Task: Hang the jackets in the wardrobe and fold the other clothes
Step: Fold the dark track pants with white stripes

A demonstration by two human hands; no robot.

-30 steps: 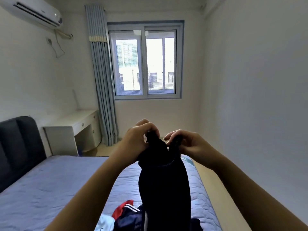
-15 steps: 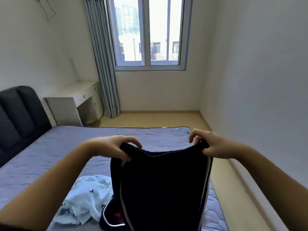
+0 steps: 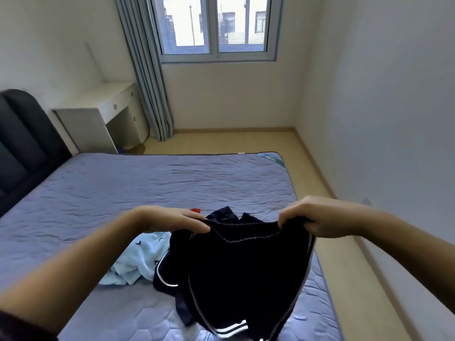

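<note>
Left hand (image 3: pixel 172 219) and right hand (image 3: pixel 317 217) each pinch the navy striped garment (image 3: pixel 246 274) by its ribbed edge. I'd keep that taut, then lay it flat on the bed (image 3: pixel 147 188).

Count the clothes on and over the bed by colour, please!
Dark navy: 2, the held garment and the crumpled navy piece on the bed
Light blue: 1, the printed garment
Red: 1, a red scrap peeking out, maybe part of another piece
Total: 4
</note>
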